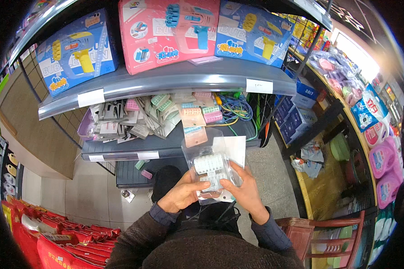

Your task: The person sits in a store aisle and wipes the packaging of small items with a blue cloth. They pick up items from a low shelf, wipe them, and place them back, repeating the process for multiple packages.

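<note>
Both my hands hold a clear plastic blister pack (207, 164) with white ridged pieces inside, low in front of my body. My left hand (185, 192) grips its lower left side, the thumb across the front. My right hand (245, 188) grips the lower right side, thumb on the plastic and fingers behind. A white card (237, 145) shows behind the pack. Just beyond it, peach-coloured cards (194, 136) with small pastel pieces overhang the lower shelf. A heap of grey carded items (134, 117) lies to their left, beside coiled blue and green cords (237, 107).
Boxed toy bubble guns (170, 37) stand on the upper shelf (175, 80), whose edge projects over the lower shelf (121, 154). Red packets (74, 242) lie at lower left. A wooden chair (333, 223) is at lower right, near shelving with pink bottles (383, 161).
</note>
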The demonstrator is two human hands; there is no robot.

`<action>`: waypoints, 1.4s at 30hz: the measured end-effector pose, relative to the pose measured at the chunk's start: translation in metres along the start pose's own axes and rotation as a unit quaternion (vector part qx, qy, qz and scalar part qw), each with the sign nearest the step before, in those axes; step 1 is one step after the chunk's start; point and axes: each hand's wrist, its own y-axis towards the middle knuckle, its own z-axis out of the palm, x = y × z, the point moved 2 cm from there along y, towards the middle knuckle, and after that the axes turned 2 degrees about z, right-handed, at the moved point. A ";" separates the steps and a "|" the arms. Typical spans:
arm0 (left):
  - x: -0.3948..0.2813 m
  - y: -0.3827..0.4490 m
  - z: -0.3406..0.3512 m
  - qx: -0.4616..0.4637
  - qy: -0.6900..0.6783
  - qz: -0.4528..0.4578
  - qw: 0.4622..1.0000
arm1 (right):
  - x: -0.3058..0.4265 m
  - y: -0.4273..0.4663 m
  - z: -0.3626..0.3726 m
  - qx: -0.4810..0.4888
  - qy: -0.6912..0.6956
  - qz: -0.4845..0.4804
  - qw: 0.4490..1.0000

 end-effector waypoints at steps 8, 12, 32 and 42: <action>0.001 0.000 0.012 -0.030 0.030 0.060 0.997 | -0.008 0.002 0.001 0.056 0.106 0.089 0.989; 0.000 0.001 0.016 -0.040 0.060 0.079 0.994 | -0.007 0.000 0.004 0.041 0.121 0.125 0.984; -0.027 -0.002 0.035 -0.102 0.186 0.167 0.963 | 0.043 0.004 -0.027 -0.007 -0.111 -0.166 0.980; -0.003 0.003 0.031 -0.088 0.085 0.192 0.974 | 0.045 0.006 -0.023 0.023 -0.167 -0.171 0.971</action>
